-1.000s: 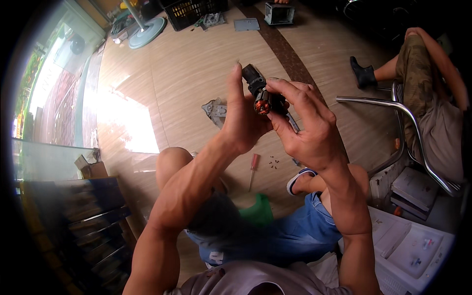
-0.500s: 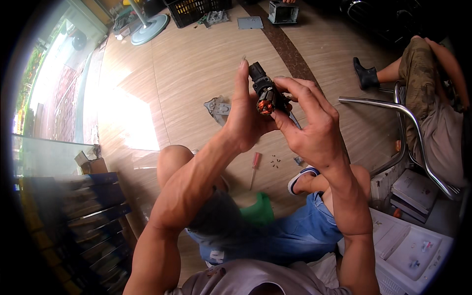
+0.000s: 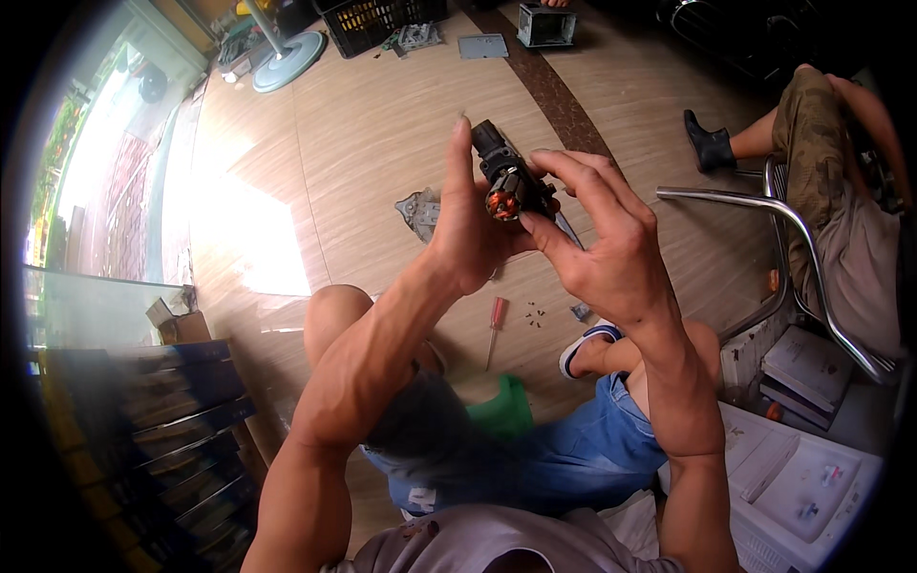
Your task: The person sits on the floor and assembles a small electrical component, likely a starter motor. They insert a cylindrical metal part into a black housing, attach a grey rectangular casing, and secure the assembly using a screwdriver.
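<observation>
A small electric motor (image 3: 508, 177) with copper windings at its near end and a black housing is up in front of me, between both hands. My left hand (image 3: 470, 215) cups it from the left and below, thumb pointing up. From the right, my right hand (image 3: 602, 224) grips it with thumb and fingertips. On the floor beneath lie a red-handled screwdriver (image 3: 497, 315), several small screws (image 3: 536, 314) and a grey metal bracket (image 3: 418, 214), partly hidden behind my left hand.
A green plastic stool (image 3: 504, 409) shows between my legs. To the right a person (image 3: 812, 124) sits by a metal-framed chair (image 3: 764, 199). A black crate (image 3: 377, 24), a flat grey plate (image 3: 483, 46) and a metal box (image 3: 546, 26) are at the far side. Stacked boxes (image 3: 191, 411) stand at left.
The motor has shifted slightly left and turned a little, its copper end moving left. Both hands keep their hold.
</observation>
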Demonstrator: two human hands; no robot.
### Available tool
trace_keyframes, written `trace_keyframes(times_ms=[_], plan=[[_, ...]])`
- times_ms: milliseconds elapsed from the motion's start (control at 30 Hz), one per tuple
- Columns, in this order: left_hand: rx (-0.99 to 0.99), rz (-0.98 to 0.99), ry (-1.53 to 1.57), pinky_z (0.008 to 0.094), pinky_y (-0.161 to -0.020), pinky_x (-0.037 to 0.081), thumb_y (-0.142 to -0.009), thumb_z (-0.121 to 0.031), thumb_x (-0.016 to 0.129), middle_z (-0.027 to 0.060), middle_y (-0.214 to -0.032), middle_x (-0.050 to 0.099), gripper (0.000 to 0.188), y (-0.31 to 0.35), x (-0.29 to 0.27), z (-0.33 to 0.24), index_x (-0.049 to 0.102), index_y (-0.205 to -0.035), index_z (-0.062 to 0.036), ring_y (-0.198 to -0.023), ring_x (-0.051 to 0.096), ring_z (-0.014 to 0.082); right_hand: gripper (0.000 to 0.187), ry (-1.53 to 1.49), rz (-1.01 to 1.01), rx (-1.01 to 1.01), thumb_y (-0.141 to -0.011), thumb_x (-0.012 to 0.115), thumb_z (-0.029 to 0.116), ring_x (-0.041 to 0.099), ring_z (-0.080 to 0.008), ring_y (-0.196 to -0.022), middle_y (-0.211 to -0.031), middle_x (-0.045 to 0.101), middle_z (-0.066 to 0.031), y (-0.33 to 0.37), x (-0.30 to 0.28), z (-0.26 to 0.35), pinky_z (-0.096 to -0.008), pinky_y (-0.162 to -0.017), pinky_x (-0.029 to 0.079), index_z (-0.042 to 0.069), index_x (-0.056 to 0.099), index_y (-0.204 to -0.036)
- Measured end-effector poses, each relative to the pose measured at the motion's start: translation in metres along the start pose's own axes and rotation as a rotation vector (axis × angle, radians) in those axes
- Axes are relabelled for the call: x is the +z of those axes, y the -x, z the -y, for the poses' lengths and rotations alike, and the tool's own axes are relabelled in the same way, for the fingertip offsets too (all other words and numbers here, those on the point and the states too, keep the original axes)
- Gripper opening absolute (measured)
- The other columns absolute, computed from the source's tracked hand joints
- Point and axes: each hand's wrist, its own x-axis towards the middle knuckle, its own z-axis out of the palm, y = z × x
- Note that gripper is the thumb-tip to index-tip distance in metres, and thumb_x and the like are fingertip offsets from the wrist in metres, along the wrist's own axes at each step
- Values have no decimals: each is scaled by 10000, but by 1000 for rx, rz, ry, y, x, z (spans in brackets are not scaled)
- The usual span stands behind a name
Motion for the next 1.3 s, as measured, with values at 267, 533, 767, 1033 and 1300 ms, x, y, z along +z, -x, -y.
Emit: trace_keyframes(times_ms=[267,533,767,1033,1300], plan=[[1,-31,-51,421,-835,545,-787,-931,300,124,-969,626,1025,0,2,0,602,-1123,-11,-903,630,241,473,12,12,17,-767,771,24,654,-353,-1017,-1148,642,-162,-1,1,2,-403,-835,557,43,622,-1216],[-1,-58,-145,402,-835,534,-784,-932,308,112,-972,612,1016,-5,-5,1,593,-1148,-28,-917,612,228,467,36,10,-4,-764,770,22,653,-353,-988,-1123,647,-162,-1,1,1,-406,-823,552,41,621,-1206],[15,-54,-153,407,-811,533,-789,-929,306,98,-947,609,997,2,6,-2,597,-1133,-40,-894,608,218,475,29,18,10,-746,768,9,645,-351,-1003,-1122,648,-158,0,0,1,-410,-835,546,39,626,-1199],[25,-86,-157,391,-796,524,-789,-929,308,91,-909,608,975,3,4,-2,617,-1026,-35,-876,594,212,457,39,17,0,-742,775,9,644,-347,-1002,-1121,650,-156,0,2,1,-405,-832,547,31,636,-1176],[25,-110,-144,370,-788,514,-775,-938,322,82,-892,591,968,1,5,0,607,-1014,-44,-860,582,201,436,61,11,-20,-738,785,19,644,-343,-993,-1123,649,-154,0,1,0,-399,-821,549,23,641,-1149]])
